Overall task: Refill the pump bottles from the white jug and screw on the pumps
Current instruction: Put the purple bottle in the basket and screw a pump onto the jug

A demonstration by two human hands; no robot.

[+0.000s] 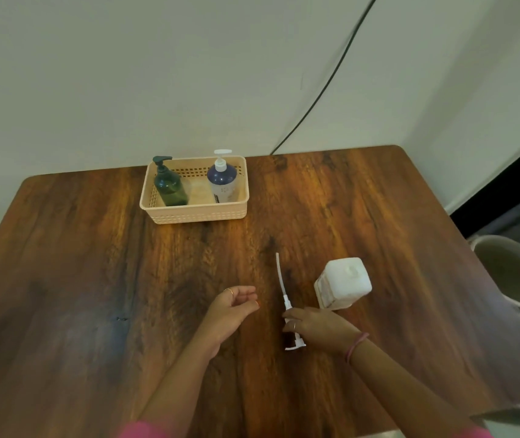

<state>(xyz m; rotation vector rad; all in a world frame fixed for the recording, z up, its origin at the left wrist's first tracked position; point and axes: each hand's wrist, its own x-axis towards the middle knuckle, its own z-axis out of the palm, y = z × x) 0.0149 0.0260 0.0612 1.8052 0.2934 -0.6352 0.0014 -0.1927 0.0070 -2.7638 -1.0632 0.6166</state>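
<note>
The right hand is curling its fingers round the collar of a loose white pump, which is lying on the wooden table with its dip tube pointing toward the far side and its spout head at the near end. The left hand is hovering just left of the pump, fingers loosely curled and holding nothing. The white jug is standing just right of the pump, near the right hand, seemingly capped. At the far side a beige basket is holding a green bottle on its left and a blue bottle on its right, both with pumps already on. No open bottle for this loose pump is showing, so which bottle it belongs to cannot be told. To do this step well, the person is probably best gripping at the collar rather than the thin tube, which looks bendy, keeping the tube off the table so it stays clean, and feeding it straight down a bottle neck before turning the collar with the free hand steadying the bottle.
</note>
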